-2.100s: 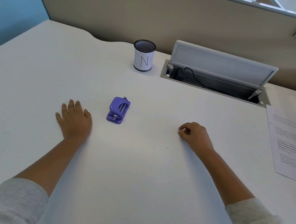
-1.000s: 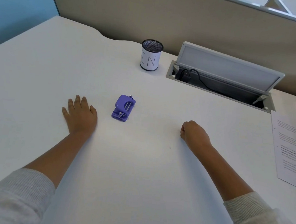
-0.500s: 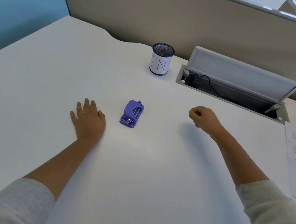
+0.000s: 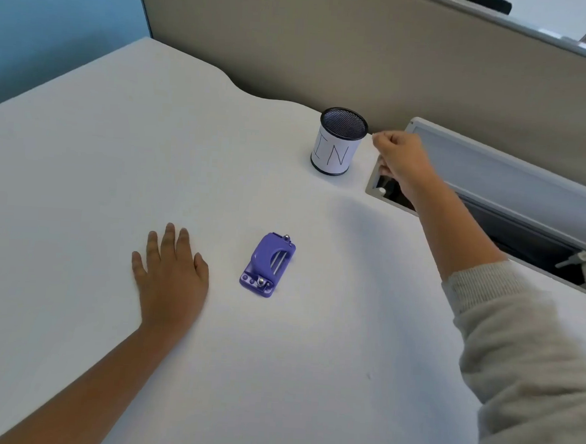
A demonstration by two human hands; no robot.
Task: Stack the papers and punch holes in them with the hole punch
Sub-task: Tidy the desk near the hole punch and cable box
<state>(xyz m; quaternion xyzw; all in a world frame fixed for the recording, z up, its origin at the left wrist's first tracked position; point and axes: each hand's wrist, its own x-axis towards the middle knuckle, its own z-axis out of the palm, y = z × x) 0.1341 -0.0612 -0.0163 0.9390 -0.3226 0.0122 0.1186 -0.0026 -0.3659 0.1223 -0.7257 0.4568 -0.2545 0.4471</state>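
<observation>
Right hand (image 4: 399,156), curled, beside mesh cup (image 4: 338,142), seemingly empty.

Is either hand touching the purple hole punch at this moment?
No. The left hand lies flat on the desk beside the hole punch with a gap between them, and the right hand is up by the mesh cup.

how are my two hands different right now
The left hand lies flat on the desk with fingers straight, beside the hole punch. The right hand is raised with fingers curled, reaching far forward next to the mesh cup. The left is nearer you, the right farther. Neither visibly holds anything, and neither touches the punch.
</observation>
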